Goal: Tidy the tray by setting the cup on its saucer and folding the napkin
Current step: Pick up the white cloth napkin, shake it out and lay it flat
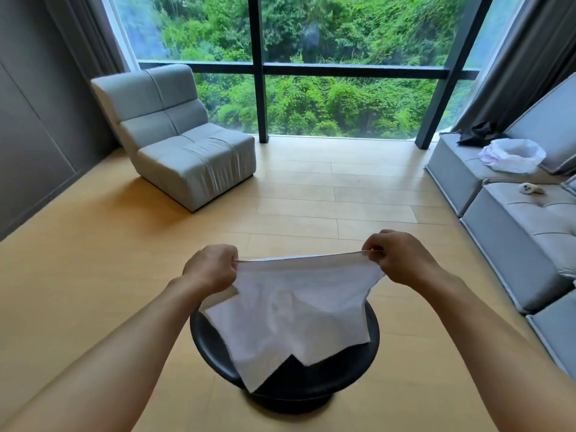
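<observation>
A person's left hand and right hand are holding up a thin white cloth napkin by its two top corners, each corner pinched tight between thumb and curled fingers. The top edge is stretching taut between the hands while the rest is hanging down loosely. It is draping over a round black table on a pale wooden floor, hiding most of the tabletop.

Light wood floor, grey chair at left, grey sofa at right, tall window onto green trees, grey curtains, dark wall, daylight.
</observation>
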